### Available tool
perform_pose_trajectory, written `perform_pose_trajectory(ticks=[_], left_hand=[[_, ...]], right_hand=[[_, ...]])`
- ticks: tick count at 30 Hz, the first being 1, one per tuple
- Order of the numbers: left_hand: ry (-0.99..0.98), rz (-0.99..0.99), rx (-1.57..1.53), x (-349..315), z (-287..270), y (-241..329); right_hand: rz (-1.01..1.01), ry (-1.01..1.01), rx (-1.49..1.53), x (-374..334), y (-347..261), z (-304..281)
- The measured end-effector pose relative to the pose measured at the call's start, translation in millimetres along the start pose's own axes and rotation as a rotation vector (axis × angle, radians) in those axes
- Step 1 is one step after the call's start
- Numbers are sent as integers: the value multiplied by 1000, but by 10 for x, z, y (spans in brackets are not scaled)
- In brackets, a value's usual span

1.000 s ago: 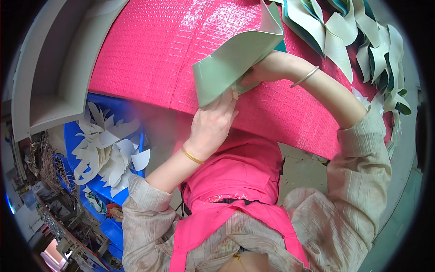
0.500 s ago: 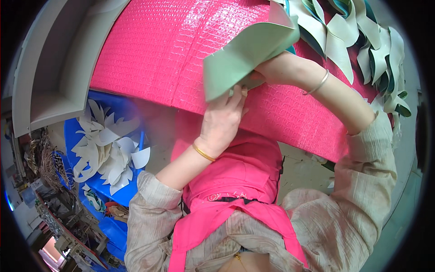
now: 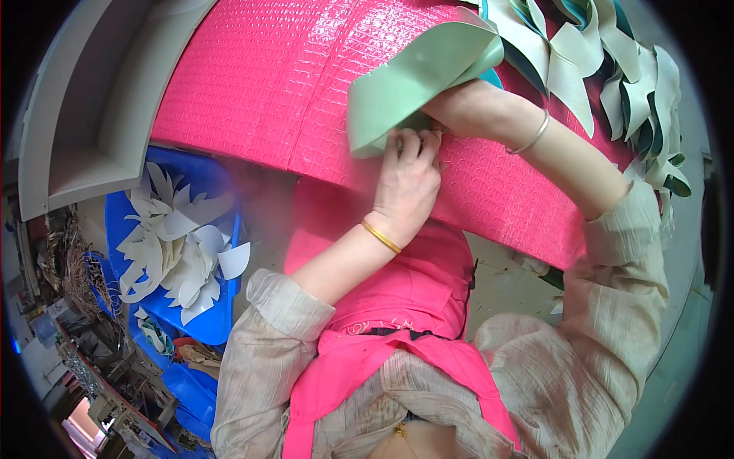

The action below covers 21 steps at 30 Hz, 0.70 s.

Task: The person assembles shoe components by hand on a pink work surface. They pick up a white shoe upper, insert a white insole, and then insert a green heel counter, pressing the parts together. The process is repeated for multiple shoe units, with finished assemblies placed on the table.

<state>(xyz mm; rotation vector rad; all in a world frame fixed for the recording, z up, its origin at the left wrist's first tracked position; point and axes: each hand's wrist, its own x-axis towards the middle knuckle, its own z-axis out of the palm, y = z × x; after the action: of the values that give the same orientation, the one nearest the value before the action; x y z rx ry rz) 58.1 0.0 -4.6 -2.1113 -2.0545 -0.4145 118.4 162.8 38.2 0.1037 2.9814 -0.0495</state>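
A pale green, leather-like sheet piece (image 3: 413,69), curved like a shoe upper, is held over the near part of the pink-covered table (image 3: 252,99). My left hand (image 3: 410,180), with a gold bangle at the wrist, has its fingers bent and pressed together at the piece's lower edge. From the right, my right hand (image 3: 470,111) holds the piece from beneath its raised far side; most of its fingers are hidden behind the sheet. A silver bangle circles that wrist. What lies between the two hands' fingertips cannot be made out.
Several similar pale pieces with dark green undersides (image 3: 577,57) lie overlapping at the far right. To the left, a blue bin (image 3: 218,325) holds many white offcuts (image 3: 183,237). A grey open-fronted box (image 3: 99,115) stands at the far left, beside the table's edge.
My left hand has shifted right along the piece's lower edge, closer to my right hand. The piece has tilted slightly, its lower left corner rising. My right hand has moved a little left.
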Motion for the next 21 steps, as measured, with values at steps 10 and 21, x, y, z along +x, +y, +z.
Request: perform_pose_trajectory(ticks=[10, 21], left_hand=[[-51, -65, 29, 118, 103, 157], [-5, -154, -85, 166, 228, 255]], right_hand=[[-43, 55, -529, -10, -52, 117], [-58, 169, -423, -144, 161, 107]])
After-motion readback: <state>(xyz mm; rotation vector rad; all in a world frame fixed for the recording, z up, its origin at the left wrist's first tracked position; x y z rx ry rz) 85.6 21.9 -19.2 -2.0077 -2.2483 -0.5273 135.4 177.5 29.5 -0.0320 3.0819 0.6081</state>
